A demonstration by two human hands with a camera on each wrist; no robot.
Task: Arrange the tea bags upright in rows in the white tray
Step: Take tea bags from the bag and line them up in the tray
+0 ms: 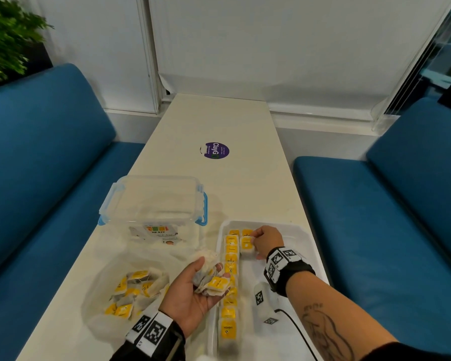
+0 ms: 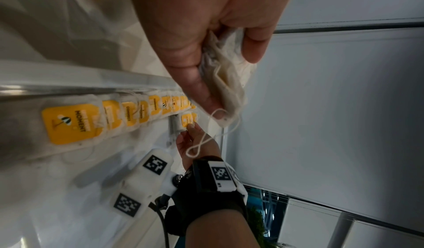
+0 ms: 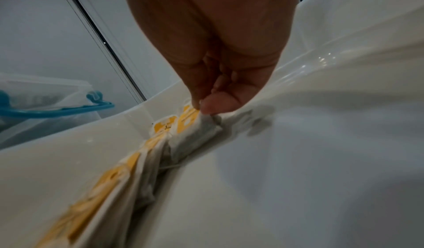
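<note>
The white tray [image 1: 309,246] lies at the table's near right. A row of upright tea bags with yellow tags [image 1: 231,267] runs along its left wall, and a second row begins at its far end. There my right hand [image 1: 255,241] pinches the top of a tea bag [image 1: 246,246], seen in the right wrist view as the tea bag [image 3: 192,134] under thumb and finger [image 3: 218,103]. My left hand [image 1: 206,277], palm up beside the tray's left edge, holds a bunch of tea bags [image 1: 214,280]; the left wrist view shows the bunch [image 2: 227,74] gripped, a string dangling.
A clear plastic bag [image 1: 130,290] with several more tea bags lies on the table at the near left. Behind it stands a lidded clear box with blue clips [image 1: 154,201]. A purple round sticker [image 1: 216,150] marks the table's middle. Blue benches [image 1: 391,217] flank both sides.
</note>
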